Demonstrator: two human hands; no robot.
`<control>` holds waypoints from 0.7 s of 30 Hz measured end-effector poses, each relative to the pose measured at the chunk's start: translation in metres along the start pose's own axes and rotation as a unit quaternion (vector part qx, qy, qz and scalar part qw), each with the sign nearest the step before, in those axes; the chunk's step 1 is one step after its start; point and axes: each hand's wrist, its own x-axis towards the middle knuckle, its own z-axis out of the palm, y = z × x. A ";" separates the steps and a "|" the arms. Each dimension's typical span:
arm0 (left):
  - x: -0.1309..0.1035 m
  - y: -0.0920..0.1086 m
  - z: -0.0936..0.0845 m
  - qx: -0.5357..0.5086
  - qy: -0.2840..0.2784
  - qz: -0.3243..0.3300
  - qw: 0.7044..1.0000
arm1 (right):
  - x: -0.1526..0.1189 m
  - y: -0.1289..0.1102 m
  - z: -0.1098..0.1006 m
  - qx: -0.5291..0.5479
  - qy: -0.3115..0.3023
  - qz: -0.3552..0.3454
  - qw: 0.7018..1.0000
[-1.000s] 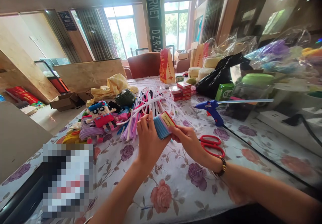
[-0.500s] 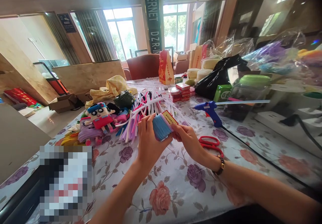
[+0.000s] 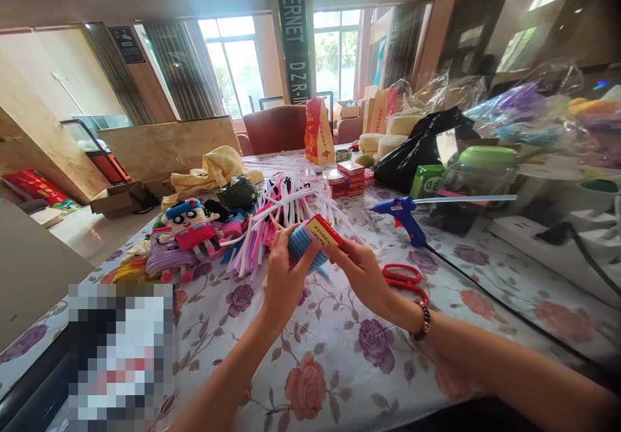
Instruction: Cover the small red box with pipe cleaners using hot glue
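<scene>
Holding a small box (image 3: 326, 230) above the floral tablecloth (image 3: 388, 393), the 2 hands meet around it. Blue fuzzy strips (image 3: 301, 243) cover part of the box; a red and yellow portion shows bare. The left hand (image 3: 284, 280) clasps its left side, thumb across the near face, other fingers curled behind. The right hand (image 3: 361, 270) pinches the right end between thumb and forefinger. The step in hand seems to be fitting strips around the box; the next move likely calls for firm pressure, keeping the rows snug. Beyond lies a pile of loose fuzzy stems (image 3: 286, 209); red-handled scissors (image 3: 402, 275) and a blue glue gun (image 3: 406, 217) lie to the right, a finished-looking doll (image 3: 189, 225) to the left.
</scene>
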 end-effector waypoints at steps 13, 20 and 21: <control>0.001 -0.004 0.000 -0.046 -0.005 -0.036 0.998 | 0.000 0.001 -0.001 -0.106 -0.007 -0.046 0.993; 0.001 -0.007 0.000 -0.049 0.009 0.025 0.998 | 0.003 -0.001 -0.007 -0.190 0.005 -0.131 0.973; 0.001 -0.008 0.000 -0.049 0.007 0.037 0.998 | 0.004 -0.002 -0.008 -0.200 0.008 -0.147 0.969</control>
